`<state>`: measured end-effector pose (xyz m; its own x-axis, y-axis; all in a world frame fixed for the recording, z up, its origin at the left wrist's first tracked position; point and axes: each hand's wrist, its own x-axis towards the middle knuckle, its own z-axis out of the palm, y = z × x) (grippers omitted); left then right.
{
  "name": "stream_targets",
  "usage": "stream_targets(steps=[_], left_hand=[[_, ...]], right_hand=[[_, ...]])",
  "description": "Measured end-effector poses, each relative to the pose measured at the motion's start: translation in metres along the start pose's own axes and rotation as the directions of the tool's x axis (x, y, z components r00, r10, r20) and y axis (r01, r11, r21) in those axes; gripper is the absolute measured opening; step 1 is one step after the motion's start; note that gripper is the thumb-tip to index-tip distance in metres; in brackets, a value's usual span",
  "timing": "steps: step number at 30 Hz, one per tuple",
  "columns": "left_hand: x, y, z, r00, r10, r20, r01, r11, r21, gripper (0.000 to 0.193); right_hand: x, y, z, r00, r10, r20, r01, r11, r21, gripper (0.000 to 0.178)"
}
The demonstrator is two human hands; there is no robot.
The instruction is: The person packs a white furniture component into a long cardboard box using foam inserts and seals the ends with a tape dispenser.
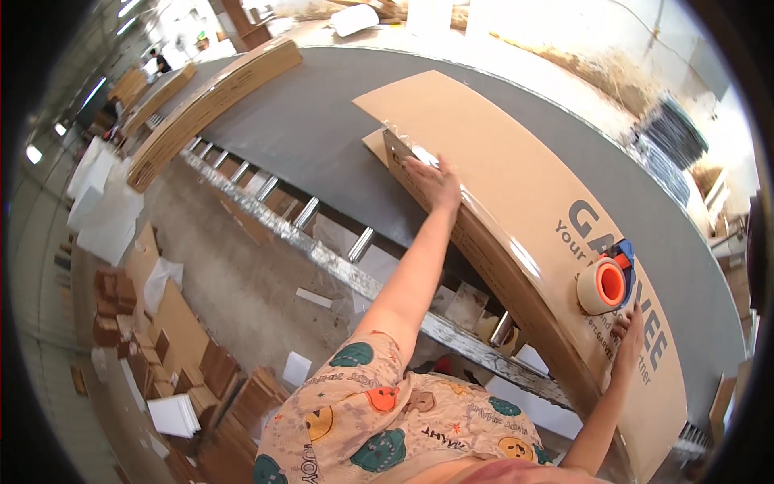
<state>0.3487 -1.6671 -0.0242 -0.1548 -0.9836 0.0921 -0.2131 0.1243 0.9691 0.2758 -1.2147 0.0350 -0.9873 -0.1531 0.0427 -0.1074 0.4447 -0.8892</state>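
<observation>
A long flat brown carton [484, 153] with dark printing lies aslant before me, its broad top flap lifted away from the narrow side. Shiny clear tape [524, 256] runs along its near edge. My left hand [435, 184] rests on that edge toward the far end, fingers stretched out and flat against it. Lower right, a tape dispenser [605, 284] with a blue frame and a tape roll on an orange core is over the flap. My right hand [630, 339] has its fingers curled at the lower end of the dispenser, gripping it; the grip is partly hidden.
Beneath the carton is a grey conveyor belt [306, 105], with a metal roller rail [282, 222] along its near side. Another long carton [214, 109] sits farther up the line. Cardboard pieces [173, 339] litter the floor at left. Wrapped coils [673, 133] stand at far right.
</observation>
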Motion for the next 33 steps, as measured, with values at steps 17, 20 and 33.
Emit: stream_targets(steps=[17, 20, 33], left_hand=[[0.229, -0.050, -0.026, 0.891, -0.189, 0.414, 0.343, 0.876, -0.338, 0.059], [0.218, -0.032, -0.060, 0.931, -0.112, 0.347, 0.199, 0.954, -0.225, 0.047], [-0.077, -0.022, -0.172, 0.967, -0.072, 0.244, 0.134, 0.959, -0.250, 0.044]], right_hand=[[-0.088, 0.038, -0.033, 0.534, -0.551, -0.641, -0.107, 0.708, -0.698, 0.013], [-0.100, 0.029, -0.024, 0.530, -0.571, -0.627, -0.008, 0.735, -0.678, 0.012], [0.136, 0.173, -0.196, 0.512, -0.784, -0.350, 0.317, 0.551, -0.772, 0.024]])
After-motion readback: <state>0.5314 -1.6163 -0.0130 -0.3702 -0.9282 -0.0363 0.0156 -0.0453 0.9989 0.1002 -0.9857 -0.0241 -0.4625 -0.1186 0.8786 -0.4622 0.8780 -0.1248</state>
